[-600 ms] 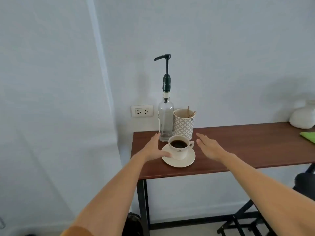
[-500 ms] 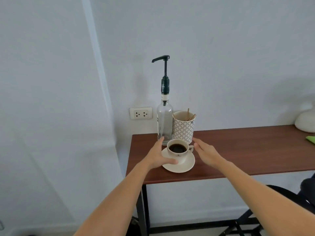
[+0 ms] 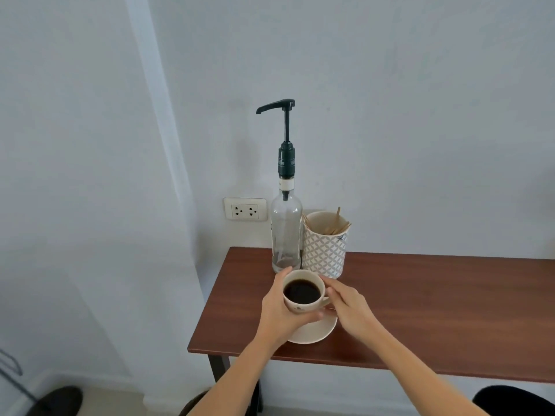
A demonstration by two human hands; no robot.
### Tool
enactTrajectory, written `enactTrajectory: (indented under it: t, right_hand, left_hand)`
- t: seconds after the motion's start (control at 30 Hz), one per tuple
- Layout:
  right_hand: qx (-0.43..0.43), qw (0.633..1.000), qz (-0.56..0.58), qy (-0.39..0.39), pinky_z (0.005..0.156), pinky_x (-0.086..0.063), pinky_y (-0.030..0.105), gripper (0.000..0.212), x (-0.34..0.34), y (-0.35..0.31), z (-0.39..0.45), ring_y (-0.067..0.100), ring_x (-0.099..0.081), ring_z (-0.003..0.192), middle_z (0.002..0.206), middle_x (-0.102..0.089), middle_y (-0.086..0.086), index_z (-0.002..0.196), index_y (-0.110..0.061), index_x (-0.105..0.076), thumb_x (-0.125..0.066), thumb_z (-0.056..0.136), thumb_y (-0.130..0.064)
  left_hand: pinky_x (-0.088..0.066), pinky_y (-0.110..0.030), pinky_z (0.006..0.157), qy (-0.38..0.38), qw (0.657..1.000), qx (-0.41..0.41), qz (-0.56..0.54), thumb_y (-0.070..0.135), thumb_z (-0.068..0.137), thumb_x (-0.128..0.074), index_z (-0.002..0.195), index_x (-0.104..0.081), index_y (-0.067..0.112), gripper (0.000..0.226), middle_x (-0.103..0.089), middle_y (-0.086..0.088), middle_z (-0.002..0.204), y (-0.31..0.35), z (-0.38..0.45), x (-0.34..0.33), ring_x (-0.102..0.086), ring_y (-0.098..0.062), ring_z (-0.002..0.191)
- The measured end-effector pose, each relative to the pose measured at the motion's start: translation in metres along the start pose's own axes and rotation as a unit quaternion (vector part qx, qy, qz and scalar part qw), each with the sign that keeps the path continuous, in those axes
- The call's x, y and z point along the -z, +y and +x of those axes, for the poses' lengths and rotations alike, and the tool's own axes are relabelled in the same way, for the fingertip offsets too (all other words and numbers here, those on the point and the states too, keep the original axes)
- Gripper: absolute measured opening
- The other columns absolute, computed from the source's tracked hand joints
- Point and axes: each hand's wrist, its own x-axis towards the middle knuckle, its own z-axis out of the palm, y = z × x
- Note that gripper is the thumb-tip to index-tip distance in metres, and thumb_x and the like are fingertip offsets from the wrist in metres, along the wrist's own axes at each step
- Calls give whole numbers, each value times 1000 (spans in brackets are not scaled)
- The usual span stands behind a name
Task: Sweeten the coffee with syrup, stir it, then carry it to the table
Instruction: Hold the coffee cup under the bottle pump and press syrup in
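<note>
A cream coffee cup full of black coffee sits over a cream saucer near the left end of a brown wooden table. My left hand wraps around the cup's left side and front. My right hand pinches the cup's handle on the right. Just behind the cup stands a clear glass syrup bottle with a tall dark pump, its spout pointing left. A patterned white holder with several wooden stir sticks stands to the right of the bottle.
A white wall socket sits on the wall left of the bottle. The table's left edge is close to the cup. Dark objects lie on the floor at bottom left and bottom right.
Both hands have closed in from beside the saucer onto the cup. The view has moved closer to the table and tilted down.
</note>
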Motion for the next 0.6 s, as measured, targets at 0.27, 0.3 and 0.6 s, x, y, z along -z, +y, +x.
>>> enactTrajectory:
  t: [0.27,0.3,0.6]
  right_hand:
    - [12,998,56,-18,88,-60,25,35,3,-7,5,11,-67,111,118,-70,-9,125,-37,-61,-43,105,-15]
    - [19,998,56,-17,86,-60,22,35,3,-11,7,11,-68,109,117,-71,-7,126,-34,-62,-43,105,-14]
    - [96,994,50,-34,85,-61,40,32,26,-92,29,21,-70,99,110,-73,4,120,-37,-63,-39,106,-21]
  left_hand:
    - [-49,-13,96,39,999,-19,16,35,58,-95,131,-51,34,85,-67,19,120,9,2,8,-61,-3,119]
    - [-49,-12,95,43,999,-22,14,32,57,-96,130,-52,34,84,-68,18,119,12,4,12,-62,-4,118]
    - [-48,-7,85,46,997,-48,30,36,50,-96,122,-54,41,84,-71,21,106,61,41,72,-65,4,104]
